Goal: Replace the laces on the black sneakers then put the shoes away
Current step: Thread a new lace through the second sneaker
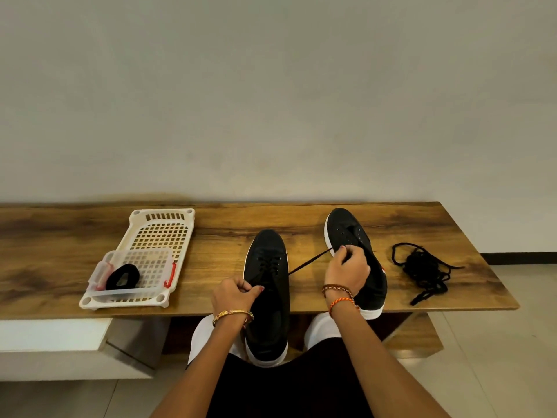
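Near sneaker (266, 285) centred on tabletop (211, 236), half laced; left hand (233, 294) pinched on one lace end, right hand (346, 270) clamped on the other lace end (307, 262), drawn taut, presumably to even lengths; second sneaker (355, 239) unlaced alongside.
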